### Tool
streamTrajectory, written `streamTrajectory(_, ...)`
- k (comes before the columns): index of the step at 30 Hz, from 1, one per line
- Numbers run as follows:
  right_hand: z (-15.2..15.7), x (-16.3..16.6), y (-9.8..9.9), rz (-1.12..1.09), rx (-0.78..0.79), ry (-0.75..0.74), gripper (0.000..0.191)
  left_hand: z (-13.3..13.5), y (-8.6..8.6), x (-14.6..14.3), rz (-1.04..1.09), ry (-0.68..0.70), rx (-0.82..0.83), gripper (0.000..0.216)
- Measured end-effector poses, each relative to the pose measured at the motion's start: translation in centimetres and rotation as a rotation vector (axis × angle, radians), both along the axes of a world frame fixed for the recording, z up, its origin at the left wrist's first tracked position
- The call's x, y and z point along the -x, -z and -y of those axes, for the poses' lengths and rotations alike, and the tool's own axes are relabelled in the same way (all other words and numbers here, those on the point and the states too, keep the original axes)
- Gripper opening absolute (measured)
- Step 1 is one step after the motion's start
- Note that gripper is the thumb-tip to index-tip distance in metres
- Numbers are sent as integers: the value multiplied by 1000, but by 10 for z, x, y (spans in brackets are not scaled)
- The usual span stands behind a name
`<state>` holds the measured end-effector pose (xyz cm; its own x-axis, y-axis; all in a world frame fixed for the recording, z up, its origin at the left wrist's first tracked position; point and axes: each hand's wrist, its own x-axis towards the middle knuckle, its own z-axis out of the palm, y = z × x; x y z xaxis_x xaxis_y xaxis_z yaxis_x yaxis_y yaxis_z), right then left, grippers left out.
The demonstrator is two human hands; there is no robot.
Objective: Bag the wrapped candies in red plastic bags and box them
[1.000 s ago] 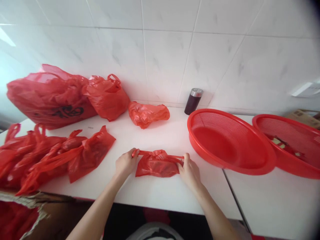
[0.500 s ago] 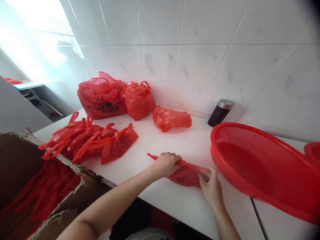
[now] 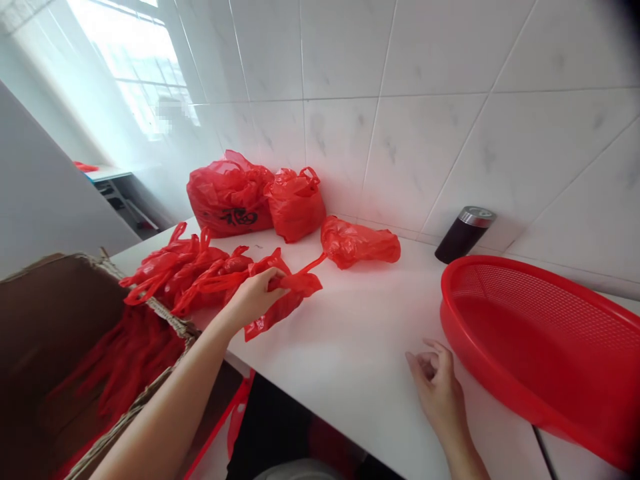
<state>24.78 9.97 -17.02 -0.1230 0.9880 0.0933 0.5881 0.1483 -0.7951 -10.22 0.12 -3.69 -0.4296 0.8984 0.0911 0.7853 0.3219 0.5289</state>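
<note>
My left hand [image 3: 254, 297] is closed on a small red plastic bag [image 3: 290, 293] and holds it just above the white counter [image 3: 350, 333], next to a pile of several similar tied red bags [image 3: 185, 273]. My right hand [image 3: 437, 390] rests on the counter beside the red mesh basket [image 3: 545, 353]; its fingers are loosely curled and hold nothing.
Two fuller red bags [image 3: 230, 197] [image 3: 296, 203] stand against the tiled wall, with a smaller one [image 3: 360, 243] lying beside them. A dark cylindrical container with a metal lid [image 3: 464, 233] leans at the wall. A cardboard box [image 3: 75, 360] holding red bags sits at lower left.
My left hand has lifted the small red bag and carried it left to the pile. My right hand let go of it and stayed by the basket. The view turned left.
</note>
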Motion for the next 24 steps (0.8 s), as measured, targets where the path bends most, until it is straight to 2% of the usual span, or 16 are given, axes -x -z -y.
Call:
streamTrajectory(8, 0, -1, 4, 12, -28, -11, 52, -1, 14, 14, -223, -205, 63, 39)
streamTrajectory(15, -2, -4, 6, 46, -66, -31, 49, -5, 19, 23, -374, -240, 174, 49)
streamTrajectory(20, -3, 0, 7, 62, -78, -28, 45, -20, 21, 41, -432, -254, 281, 57)
streamTrajectory(22, 0, 5, 1, 29, -95, -13, 44, -28, 18, 45, -419, -215, 334, 51)
streamTrajectory(24, 8, 10, -16, -62, -98, -62, 40, -34, 15, 45, -408, -154, 356, 46)
